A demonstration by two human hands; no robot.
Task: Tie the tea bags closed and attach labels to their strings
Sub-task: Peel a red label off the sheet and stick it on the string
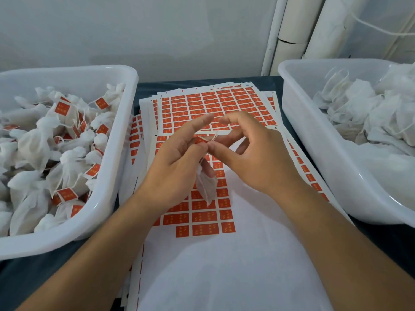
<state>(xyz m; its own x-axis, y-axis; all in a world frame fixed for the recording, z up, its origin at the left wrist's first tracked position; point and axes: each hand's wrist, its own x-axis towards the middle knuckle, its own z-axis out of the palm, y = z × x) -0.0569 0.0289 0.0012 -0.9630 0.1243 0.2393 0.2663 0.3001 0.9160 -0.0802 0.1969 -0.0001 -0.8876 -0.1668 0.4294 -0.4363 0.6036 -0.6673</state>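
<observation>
While both hands meet at frame centre, left hand and right hand pinching tea bag string, orange label sheets beneath, print unreadable, labelled bags in left tub, unlabelled bags in right tub.

Left hand and right hand pinching a string above label sheets, tea bag dangling beneath, tub of labelled bags left, tub of unlabelled bags right

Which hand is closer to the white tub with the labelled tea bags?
Left. The left hand is beside the tub of labelled tea bags, apart from it; the right hand is farther, across the label sheets.
</observation>
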